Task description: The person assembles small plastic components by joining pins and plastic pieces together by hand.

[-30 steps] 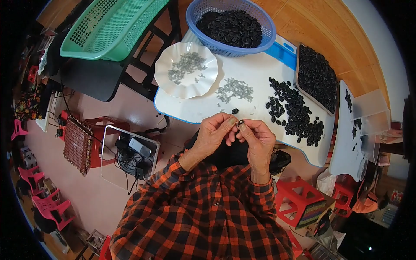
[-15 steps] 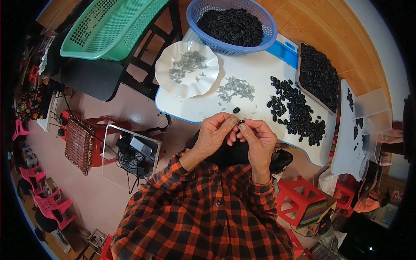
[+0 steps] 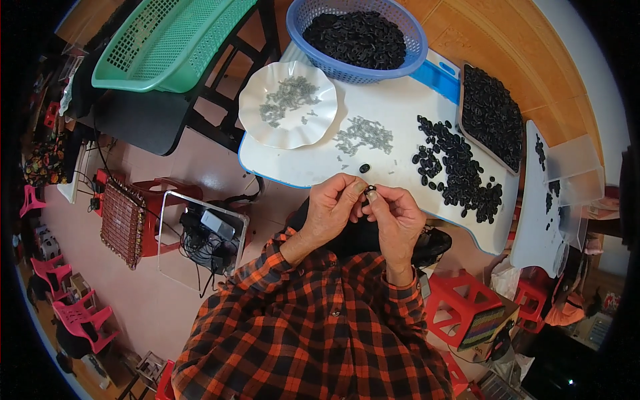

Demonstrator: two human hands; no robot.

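Upper centre, a white worktop (image 3: 400, 100) bears a plate (image 3: 293, 139), blue basket (image 3: 353, 71), clear bits (image 3: 365, 135); further right, black pieces (image 3: 461, 170), a tray (image 3: 487, 153).

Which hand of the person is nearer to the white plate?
Left. In the picture, the left hand is below the right edge of the plate; the right hand is farther right.

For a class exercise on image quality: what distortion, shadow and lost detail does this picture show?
Head view: fisheye distortion, with a black surround and a pink chair appearing tilted near the left rim; head view: a soft shadow right of the white plate; head view: the small black piece between left hand and right hand, too small to show detail.
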